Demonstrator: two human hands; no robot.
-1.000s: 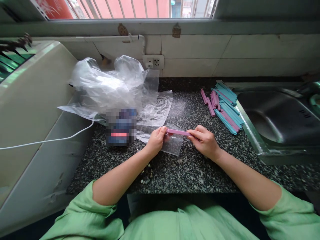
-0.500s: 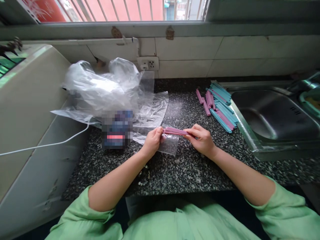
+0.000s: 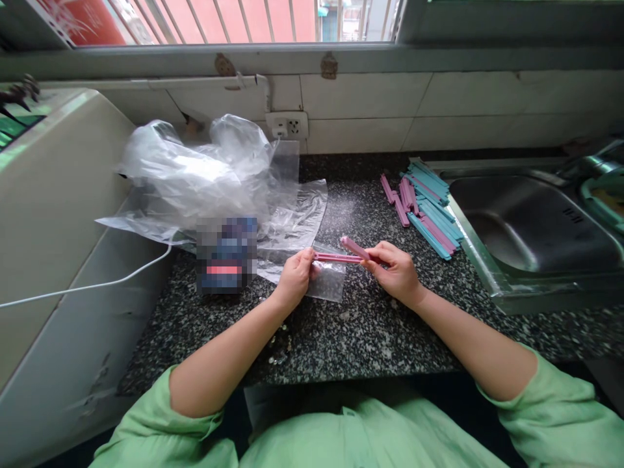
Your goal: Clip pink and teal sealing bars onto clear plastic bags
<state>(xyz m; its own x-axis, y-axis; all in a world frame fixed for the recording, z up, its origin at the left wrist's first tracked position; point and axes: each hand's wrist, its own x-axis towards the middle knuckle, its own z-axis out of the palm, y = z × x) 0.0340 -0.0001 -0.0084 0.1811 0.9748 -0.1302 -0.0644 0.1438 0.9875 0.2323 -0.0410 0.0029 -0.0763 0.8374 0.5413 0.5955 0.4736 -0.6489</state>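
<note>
Left of the sink point(image 3: 475, 252), the left hand point(image 3: 295, 276) and right hand point(image 3: 396, 273), fingertips pinched together, hold opposite ends of one pink clip point(image 3: 338, 258) (its two arms spread) over one clear bag point(image 3: 325, 287); at the sink's right, one green container point(image 3: 595, 198) holds something yellowish.

On the countertop point(image 3: 390, 338), a heap of plastic bags point(image 3: 195, 172) lies at the left, near the wall socket point(image 3: 294, 128). A pile of clips point(image 3: 431, 211) lies at the right, just beside the sink point(image 3: 519, 227). Nearer than both and between them, one clip point(image 3: 336, 258) spans from the left hand point(image 3: 296, 276) to the right hand point(image 3: 396, 270), with a small bag point(image 3: 327, 284) just beneath it. Behind everything, above the socket, is the window point(image 3: 231, 23).
</note>
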